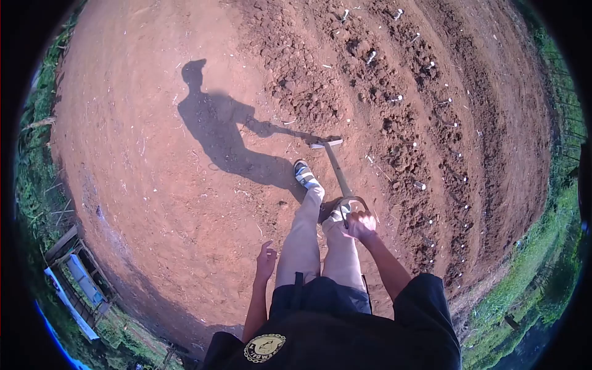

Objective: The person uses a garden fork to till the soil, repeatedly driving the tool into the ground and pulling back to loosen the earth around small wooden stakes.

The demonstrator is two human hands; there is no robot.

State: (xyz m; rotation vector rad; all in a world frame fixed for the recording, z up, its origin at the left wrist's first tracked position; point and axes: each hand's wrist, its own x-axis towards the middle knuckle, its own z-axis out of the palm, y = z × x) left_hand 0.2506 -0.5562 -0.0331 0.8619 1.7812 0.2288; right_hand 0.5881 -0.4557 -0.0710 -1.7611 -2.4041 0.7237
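Observation:
My right hand (361,224) is closed around the upper end of a hoe, in front of my right leg. The hoe's wooden handle (340,171) slants forward, and its blade (327,143) rests at the soil surface. A dark curved piece (356,200) shows just beyond my right knuckles; what it belongs to I cannot make out. My left hand (266,259) hangs beside my left thigh with nothing in it, its fingers loosely bent and partly apart. My sandalled left foot (304,175) is set forward, while the right foot (340,213) is partly hidden behind the handle and hand.
Rows of loosened soil (394,132) run along the right, with several short pale-ended stakes (420,185) standing in them. Smoother reddish ground (148,203) spreads leftward, crossed by my shadow (213,123). Greenery borders the plot, and a small wooden structure (80,277) stands at lower left.

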